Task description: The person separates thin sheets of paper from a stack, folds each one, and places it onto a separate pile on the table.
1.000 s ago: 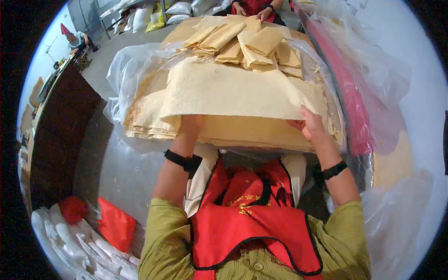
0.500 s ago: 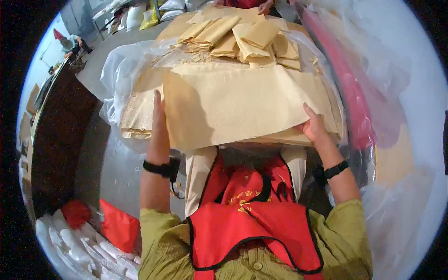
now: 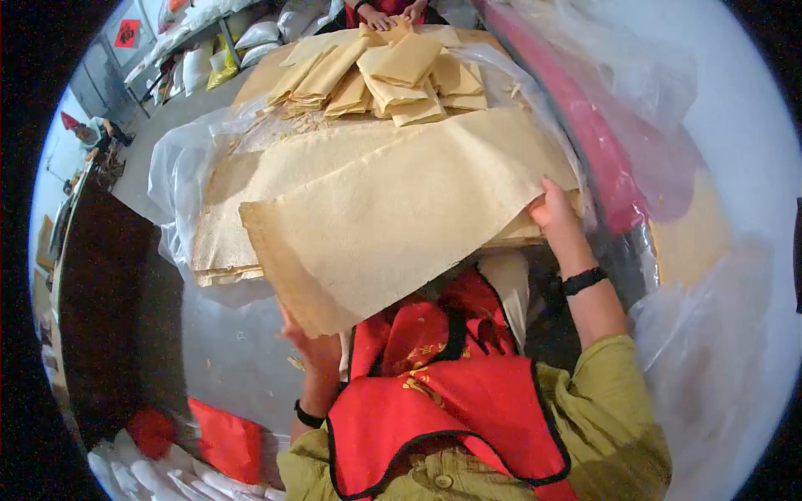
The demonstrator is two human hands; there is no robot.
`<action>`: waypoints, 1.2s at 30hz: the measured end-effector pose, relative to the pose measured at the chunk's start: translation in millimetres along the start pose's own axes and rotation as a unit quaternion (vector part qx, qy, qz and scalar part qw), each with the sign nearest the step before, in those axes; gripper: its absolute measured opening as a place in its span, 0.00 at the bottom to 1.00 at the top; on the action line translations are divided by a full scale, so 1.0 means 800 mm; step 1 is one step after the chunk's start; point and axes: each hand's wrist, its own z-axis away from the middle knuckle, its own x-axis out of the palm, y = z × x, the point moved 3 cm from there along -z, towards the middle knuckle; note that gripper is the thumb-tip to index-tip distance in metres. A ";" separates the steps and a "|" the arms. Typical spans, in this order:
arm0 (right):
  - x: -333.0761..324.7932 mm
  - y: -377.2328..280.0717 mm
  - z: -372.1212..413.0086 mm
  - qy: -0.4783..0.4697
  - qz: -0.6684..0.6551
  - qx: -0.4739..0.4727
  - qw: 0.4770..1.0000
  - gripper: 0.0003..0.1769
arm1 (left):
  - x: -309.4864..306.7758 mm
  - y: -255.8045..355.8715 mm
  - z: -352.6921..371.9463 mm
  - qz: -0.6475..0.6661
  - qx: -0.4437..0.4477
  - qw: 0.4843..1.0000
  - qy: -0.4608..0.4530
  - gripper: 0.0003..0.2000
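Cream rectangular sheet (image 3: 393, 217), pinched by right hand (image 3: 551, 209), partly covers left hand (image 3: 313, 349), grip unclear; folded cream sheets (image 3: 408, 63) lie beyond.

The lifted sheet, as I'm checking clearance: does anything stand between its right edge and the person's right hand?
Nothing visible does: the right hand meets the sheet directly at its right edge.

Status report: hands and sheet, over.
Right hand holding sheet by right edge. Left hand at its near corner. Sheet slanted over stack. Folded pieces piled beyond.

head view, facing forward-down, close, edges seemingly warped
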 end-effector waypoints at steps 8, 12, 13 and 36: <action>0.027 0.031 0.023 0.039 -0.013 0.058 0.997 0.09 | 0.013 -0.003 -0.004 -0.202 0.132 0.970 -0.020 0.46; 0.017 0.020 0.034 0.091 -0.008 0.004 0.996 0.10 | 0.022 -0.017 0.009 -0.242 0.117 0.963 0.010 0.47; 0.010 0.018 0.030 0.108 -0.026 0.009 0.994 0.11 | 0.021 -0.024 0.017 -0.252 0.111 0.961 0.007 0.46; 0.002 -0.003 0.004 0.060 0.111 -0.052 0.991 0.16 | 0.004 0.064 -0.117 -0.610 0.274 0.740 0.067 0.15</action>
